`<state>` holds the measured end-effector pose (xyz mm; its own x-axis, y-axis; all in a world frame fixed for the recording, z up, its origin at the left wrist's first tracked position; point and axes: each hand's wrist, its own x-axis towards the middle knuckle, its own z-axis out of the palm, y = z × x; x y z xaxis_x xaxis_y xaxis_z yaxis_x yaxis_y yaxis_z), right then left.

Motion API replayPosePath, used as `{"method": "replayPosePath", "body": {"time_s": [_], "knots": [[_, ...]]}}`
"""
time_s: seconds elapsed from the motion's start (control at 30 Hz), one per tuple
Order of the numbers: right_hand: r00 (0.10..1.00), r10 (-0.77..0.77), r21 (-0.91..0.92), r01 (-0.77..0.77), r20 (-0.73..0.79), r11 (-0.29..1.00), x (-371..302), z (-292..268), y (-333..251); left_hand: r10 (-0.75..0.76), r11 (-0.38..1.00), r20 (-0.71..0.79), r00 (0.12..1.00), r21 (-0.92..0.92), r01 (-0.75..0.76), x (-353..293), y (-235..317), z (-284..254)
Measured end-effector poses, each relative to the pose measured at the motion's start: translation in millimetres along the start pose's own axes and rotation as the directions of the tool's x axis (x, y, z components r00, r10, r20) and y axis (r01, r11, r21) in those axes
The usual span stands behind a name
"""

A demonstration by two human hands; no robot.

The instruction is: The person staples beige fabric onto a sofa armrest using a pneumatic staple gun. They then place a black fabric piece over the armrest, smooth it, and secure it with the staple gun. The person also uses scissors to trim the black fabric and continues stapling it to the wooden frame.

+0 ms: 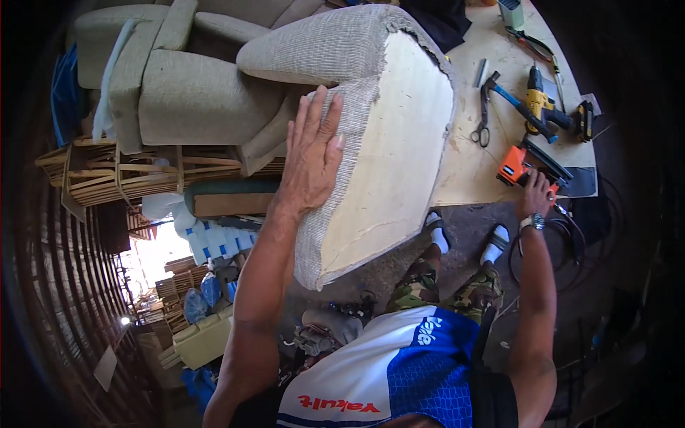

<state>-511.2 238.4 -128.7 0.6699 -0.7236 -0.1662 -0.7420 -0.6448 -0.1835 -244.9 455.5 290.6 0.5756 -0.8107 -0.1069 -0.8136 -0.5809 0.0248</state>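
Observation:
A large upholstered piece (335, 50) in grey ribbed fabric rests on the table's left part, tilted, with its pale board side (392, 150) facing right. The fabric edge is ragged along the board's top. My left hand (312, 153) lies flat against the fabric side, fingers stretched out and pointing away from me. At the table's near right edge, my right hand (536, 195) has its fingers wrapped round the handle of an orange staple gun (512, 165), which lies on the tabletop. Part of the handle is hidden under the hand.
On the table (464, 175) lie scissors (482, 118), a blue-handled hammer (517, 103), a yellow drill (536, 96), a battery pack (584, 121) and pliers (524, 39). A sofa (207, 96) stands left on a slatted wooden frame (143, 165). A hose (571, 221) coils on the floor.

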Motion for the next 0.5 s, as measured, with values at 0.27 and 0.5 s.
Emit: {"method": "replayPosePath", "body": {"time_s": [0.27,0.5], "knots": [[0.95,-0.155,0.131,0.123,0.271,0.984,21,-52,12,0.023,1.0,-0.037,0.999,0.011,-0.022,-6,-8,10],[0.964,-0.19,0.953,-0.133,0.188,0.271,-4,-178,-55,0.01,1.0,-0.041,0.999,-0.022,-0.011,-7,-6,8]]}}
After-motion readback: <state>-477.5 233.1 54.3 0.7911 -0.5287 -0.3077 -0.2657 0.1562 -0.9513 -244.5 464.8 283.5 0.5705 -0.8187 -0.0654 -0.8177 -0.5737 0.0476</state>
